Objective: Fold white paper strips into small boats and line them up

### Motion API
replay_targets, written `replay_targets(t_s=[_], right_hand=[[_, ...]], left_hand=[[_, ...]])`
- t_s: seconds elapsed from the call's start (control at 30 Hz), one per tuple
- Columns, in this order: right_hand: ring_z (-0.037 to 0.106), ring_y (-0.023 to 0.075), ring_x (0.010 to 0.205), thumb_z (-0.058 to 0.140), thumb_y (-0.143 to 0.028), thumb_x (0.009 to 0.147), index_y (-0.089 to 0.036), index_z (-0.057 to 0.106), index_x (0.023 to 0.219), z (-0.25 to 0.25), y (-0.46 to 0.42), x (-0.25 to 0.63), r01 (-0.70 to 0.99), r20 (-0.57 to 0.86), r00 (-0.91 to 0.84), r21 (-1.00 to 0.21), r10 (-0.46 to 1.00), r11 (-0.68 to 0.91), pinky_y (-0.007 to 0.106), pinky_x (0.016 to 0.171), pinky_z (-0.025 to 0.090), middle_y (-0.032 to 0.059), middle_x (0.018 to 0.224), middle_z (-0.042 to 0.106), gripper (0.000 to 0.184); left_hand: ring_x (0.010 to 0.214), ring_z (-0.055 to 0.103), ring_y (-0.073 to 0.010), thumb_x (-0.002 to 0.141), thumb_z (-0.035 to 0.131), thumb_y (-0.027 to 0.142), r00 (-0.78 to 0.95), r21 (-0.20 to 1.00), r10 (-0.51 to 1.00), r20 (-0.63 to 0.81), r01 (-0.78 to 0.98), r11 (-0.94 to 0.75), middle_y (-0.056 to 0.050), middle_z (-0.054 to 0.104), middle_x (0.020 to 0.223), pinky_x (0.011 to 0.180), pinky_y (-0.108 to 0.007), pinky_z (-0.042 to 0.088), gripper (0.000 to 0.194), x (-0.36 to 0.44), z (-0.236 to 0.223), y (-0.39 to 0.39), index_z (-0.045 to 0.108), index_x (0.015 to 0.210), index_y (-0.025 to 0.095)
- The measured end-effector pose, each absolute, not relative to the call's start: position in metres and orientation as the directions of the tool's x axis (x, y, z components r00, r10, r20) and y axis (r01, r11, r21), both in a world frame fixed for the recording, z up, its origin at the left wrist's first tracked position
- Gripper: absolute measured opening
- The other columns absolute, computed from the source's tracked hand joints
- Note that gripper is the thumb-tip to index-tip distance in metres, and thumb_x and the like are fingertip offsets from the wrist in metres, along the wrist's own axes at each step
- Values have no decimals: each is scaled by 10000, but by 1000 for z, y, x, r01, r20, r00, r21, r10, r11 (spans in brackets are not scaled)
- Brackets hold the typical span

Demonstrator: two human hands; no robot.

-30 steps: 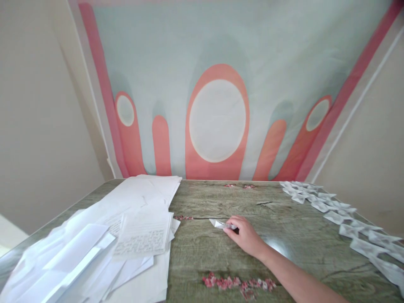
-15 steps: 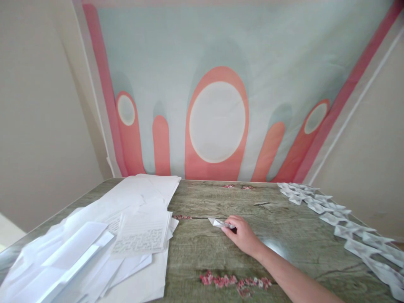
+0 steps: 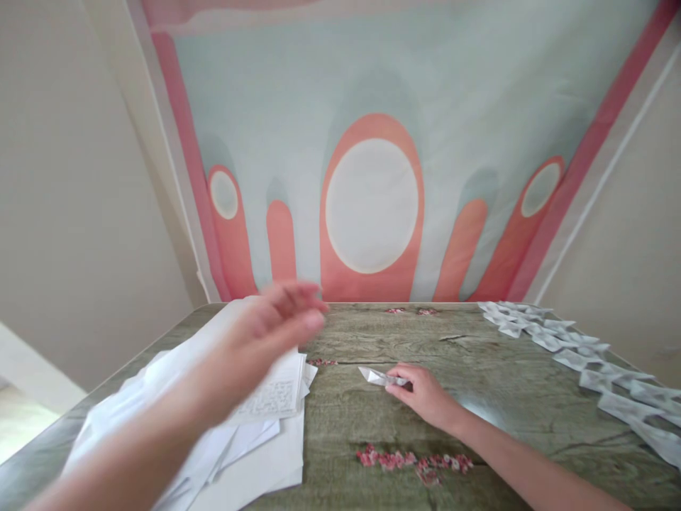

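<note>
Head view, my right hand: right of centre in the lower half of the frame, my right hand [image 3: 420, 397] pinches between thumb and fingers, closed down on a small folded white paper [image 3: 374, 376].
Folded white paper: just right of centre, low in the frame; its pointed end sticks out to the left of my fingertips, the other end partly hidden by them.
My left hand: left of centre, my left hand [image 3: 266, 323] is blurred, fingers bent and pointing right; I cannot tell how wide its grip is or whether it has hold of anything.
Paper pile: lower left, loose white sheets [image 3: 271, 461] overlap, partly covered by my left forearm; a handwritten sheet [image 3: 277, 399] shows beside it.
Folded pieces: along the right edge, white folded papers [image 3: 547, 341] lie close together, well apart from my right hand.
Tabletop: wood-patterned surface [image 3: 338, 419] across the bottom, with pink blossoms [image 3: 394, 460] low in the centre.
Backdrop: upper centre, a pale green panel [image 3: 266, 92] with coral shapes.
</note>
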State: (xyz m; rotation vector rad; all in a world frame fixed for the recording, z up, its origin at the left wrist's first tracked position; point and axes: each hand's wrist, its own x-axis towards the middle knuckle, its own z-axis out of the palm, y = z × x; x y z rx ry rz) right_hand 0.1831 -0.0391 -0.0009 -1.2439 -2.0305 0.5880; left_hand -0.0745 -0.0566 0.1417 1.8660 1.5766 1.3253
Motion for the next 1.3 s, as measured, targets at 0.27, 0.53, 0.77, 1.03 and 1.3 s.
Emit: replay_targets(t_s=[0.27, 0.53, 0.77, 1.03, 1.3], right_hand=[[568, 174, 715, 560, -289, 812, -210, 652, 774, -2, -68, 180, 607, 238, -310, -695, 920, 384, 262, 659, 397, 11, 731, 616, 127], [570, 177, 730, 576, -310, 786, -219, 646, 829, -12, -74, 188, 590, 232, -262, -730, 937, 346, 269, 692, 413, 13, 765, 625, 122], [570, 179, 738, 548, -310, 806, -230, 653, 855, -13, -74, 193, 573, 201, -307, -742, 930, 349, 273, 697, 424, 18, 771, 623, 141], [585, 181, 780, 597, -328, 773, -229, 631, 972, -10, -76, 193, 538, 220, -275, -772, 936, 340, 276, 706, 458, 36, 888, 637, 226], [596, 171, 751, 482, -333, 849, -234, 642, 898, -13, -77, 198, 579, 285, -197, -738, 938, 346, 280, 714, 465, 20, 822, 652, 195]], left_hand=[[840, 584, -164, 642, 648, 110, 264, 876, 958, 109, 429, -218, -69, 581, 1023, 711, -270, 474, 529, -14, 5, -53, 459, 1133, 162], [658, 583, -144, 743, 545, 174, 295, 902, 948, 118, 368, -227, -9, 629, 709, 624, -240, 452, 103, -18, -8, -48, 595, 832, 158], [662, 586, -145, 713, 591, 181, 330, 865, 929, 164, 405, -297, 1, 651, 727, 637, -228, 446, 165, -17, -5, -53, 633, 873, 177], [709, 585, -164, 820, 514, 276, 331, 780, 920, 208, 512, -360, -20, 660, 758, 651, -240, 417, 187, -19, -3, -56, 682, 796, 199], [740, 589, -179, 824, 503, 272, 316, 757, 928, 199, 551, -350, -31, 666, 787, 678, -248, 423, 192, -20, -2, -55, 678, 795, 201]])
